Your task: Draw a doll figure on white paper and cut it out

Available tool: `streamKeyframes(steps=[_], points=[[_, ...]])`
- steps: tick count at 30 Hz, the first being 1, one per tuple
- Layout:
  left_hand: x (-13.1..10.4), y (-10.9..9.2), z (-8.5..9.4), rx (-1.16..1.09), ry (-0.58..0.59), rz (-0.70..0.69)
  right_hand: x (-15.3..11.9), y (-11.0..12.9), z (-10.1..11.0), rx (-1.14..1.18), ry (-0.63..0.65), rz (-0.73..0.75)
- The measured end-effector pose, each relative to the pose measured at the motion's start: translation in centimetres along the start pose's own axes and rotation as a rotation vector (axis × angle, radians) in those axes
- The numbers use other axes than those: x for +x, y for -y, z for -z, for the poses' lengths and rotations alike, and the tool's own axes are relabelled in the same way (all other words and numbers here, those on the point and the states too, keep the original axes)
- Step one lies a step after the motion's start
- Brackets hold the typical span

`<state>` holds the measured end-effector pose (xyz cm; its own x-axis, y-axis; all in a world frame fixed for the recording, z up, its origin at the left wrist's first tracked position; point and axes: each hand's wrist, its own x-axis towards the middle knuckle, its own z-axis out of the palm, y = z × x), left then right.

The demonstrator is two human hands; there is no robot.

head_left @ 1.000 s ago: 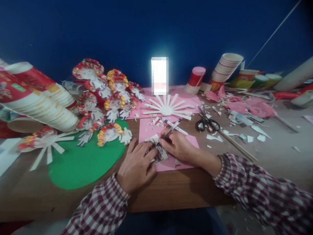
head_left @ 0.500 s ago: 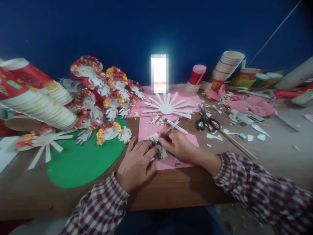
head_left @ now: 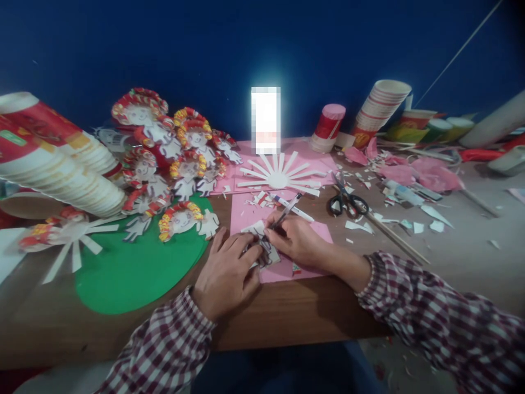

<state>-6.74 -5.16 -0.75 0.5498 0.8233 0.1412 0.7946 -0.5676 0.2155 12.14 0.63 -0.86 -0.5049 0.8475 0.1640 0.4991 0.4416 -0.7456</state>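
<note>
My right hand [head_left: 301, 241] is closed around a dark pen [head_left: 287, 210], its tip down at a small white paper piece [head_left: 268, 254] with dark drawn lines. My left hand [head_left: 232, 268] lies with fingers spread, its fingertips pressing on the left part of that piece and partly hiding it. Under the piece is a pink sheet [head_left: 320, 232]. A white marker [head_left: 293, 209] rests just behind the pen.
Black scissors [head_left: 348, 202] and a wooden stick [head_left: 400, 241] lie to the right among paper scraps. A white paper sunburst [head_left: 278, 179] sits behind. On the left are a green sheet [head_left: 135, 279], paper figures [head_left: 191, 137] and stacked cups [head_left: 74, 169].
The whole view has shifted slightly. Both hands keep nearly the same pose, and the pen in my right hand has tilted a little.
</note>
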Motion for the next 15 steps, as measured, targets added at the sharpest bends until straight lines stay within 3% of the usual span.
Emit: streamKeyframes(steps=[15], points=[[0.10,-0.08,0.08,-0.006,0.004,-0.003,-0.17,-0.37,0.01,-0.039,0.004,0.030]])
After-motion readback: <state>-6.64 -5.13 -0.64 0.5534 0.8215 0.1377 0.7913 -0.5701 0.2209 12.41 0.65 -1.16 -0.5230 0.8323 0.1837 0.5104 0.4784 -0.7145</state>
